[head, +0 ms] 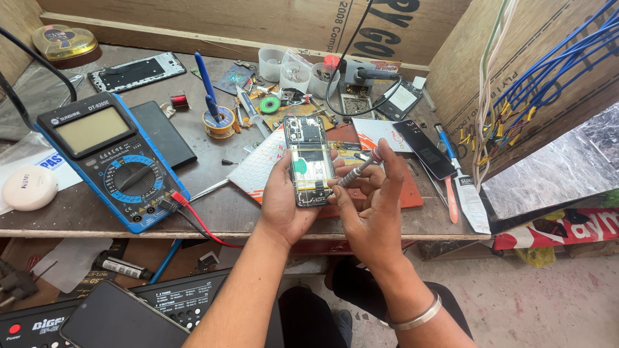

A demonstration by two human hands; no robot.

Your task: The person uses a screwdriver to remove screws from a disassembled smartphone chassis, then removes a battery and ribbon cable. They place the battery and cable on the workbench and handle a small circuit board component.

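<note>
Just right of the blue digital multimeter, the left hand clasps an opened black smartphone by its edges; it looks light, rigid and fragile inside. The right hand pinches a slim metal screwdriver, tip on the phone.

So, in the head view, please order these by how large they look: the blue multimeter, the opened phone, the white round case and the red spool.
1. blue multimeter
2. opened phone
3. white round case
4. red spool
</note>
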